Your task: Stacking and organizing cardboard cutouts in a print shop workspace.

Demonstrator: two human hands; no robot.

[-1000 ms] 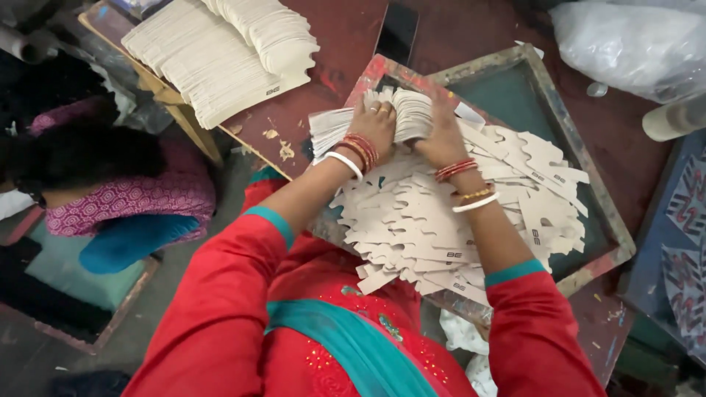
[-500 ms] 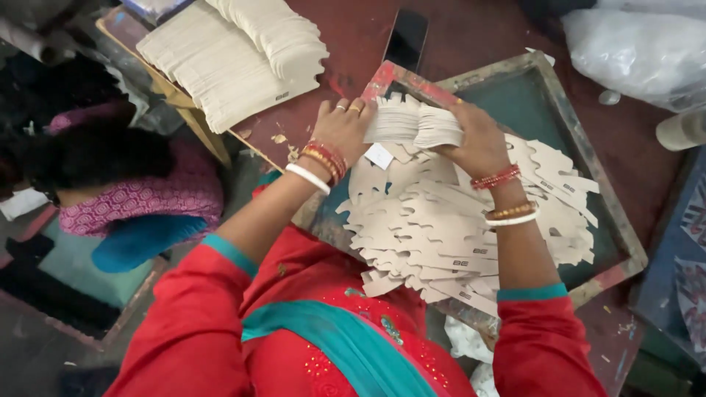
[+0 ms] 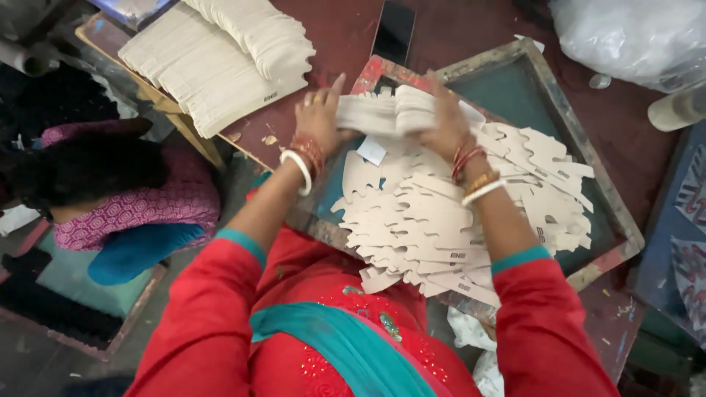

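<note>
Both my hands press on a thick stack of cream die-cut card pieces [image 3: 390,112] held between them over a wood-framed screen [image 3: 614,220] with green mesh. My left hand [image 3: 318,112] pushes on the stack's left end with fingers spread. My right hand [image 3: 446,121] grips its right end. Below the stack, several more of the same card cutouts [image 3: 434,228] lie fanned out across the screen toward my lap. I wear red sleeves with teal cuffs and bangles on both wrists.
A large pile of cream card stacks [image 3: 220,51] rests on a wooden board at the upper left. A dark phone [image 3: 393,29] lies on the red table. A clear plastic bag [image 3: 632,33] sits at the upper right. Another person in a pink patterned top [image 3: 132,198] sits at left.
My hands have moved from loosely gathering the cards to squeezing the stack between them. The view has shifted slightly, with the stack now lower and more central.
</note>
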